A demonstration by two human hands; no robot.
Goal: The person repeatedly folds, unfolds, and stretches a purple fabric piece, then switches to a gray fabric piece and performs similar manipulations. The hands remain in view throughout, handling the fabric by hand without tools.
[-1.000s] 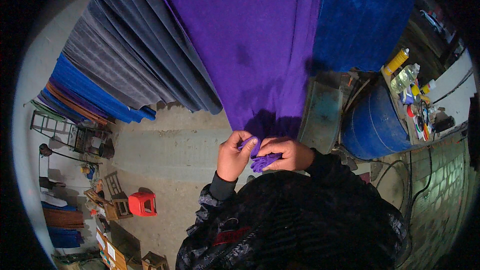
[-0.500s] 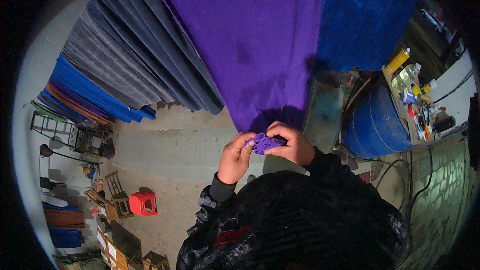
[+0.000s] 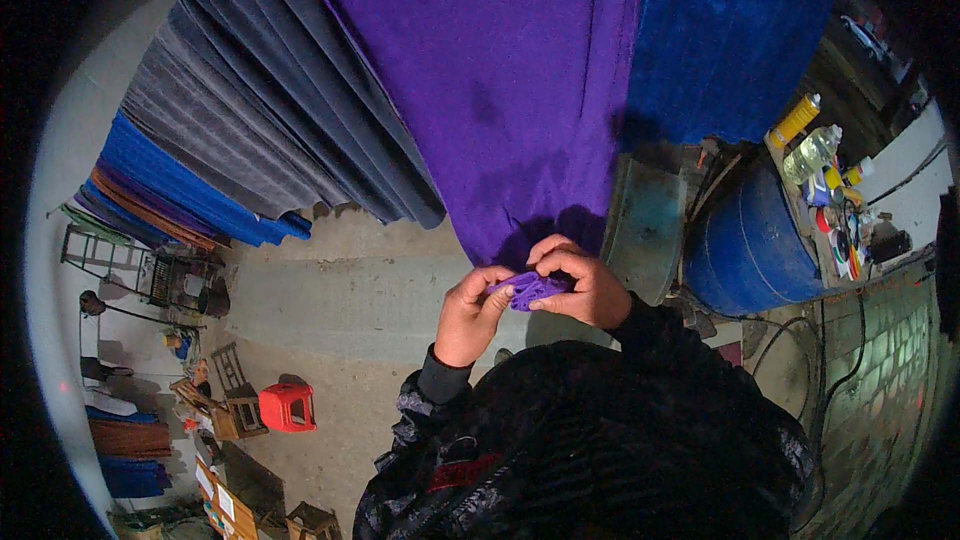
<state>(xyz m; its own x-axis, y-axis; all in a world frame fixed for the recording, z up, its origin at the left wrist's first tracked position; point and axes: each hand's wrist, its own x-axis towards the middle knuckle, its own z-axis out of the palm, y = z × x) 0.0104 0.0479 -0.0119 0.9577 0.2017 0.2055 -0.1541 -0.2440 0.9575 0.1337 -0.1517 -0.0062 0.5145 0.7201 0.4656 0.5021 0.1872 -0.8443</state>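
A long purple cloth [image 3: 500, 70] hangs in front of me, and its lower end is bunched into folds between my hands. My left hand [image 3: 470, 315] pinches the left side of the gathered end, thumb toward the middle. From the right, my right hand [image 3: 585, 285] grips the same bunch with its fingers curled over the top and the thumb below. The folds between the two thumbs show; the fingertips behind them are partly hidden. Beside the purple cloth hang a grey cloth [image 3: 290, 100] on the left and a dark blue cloth [image 3: 730, 40] on the right.
A blue barrel [image 3: 750, 240] stands at the right, next to a ledge with a yellow can [image 3: 795, 120] and a clear bottle [image 3: 812, 153]. On the left floor are a red stool [image 3: 287, 408] and a wooden chair [image 3: 238, 412]. More cloths [image 3: 190, 185] hang farther left.
The fingers of my right hand have shifted slightly over the bunched cloth, and the folds between my hands look flatter. The hanging purple cloth has moved a little to the left.
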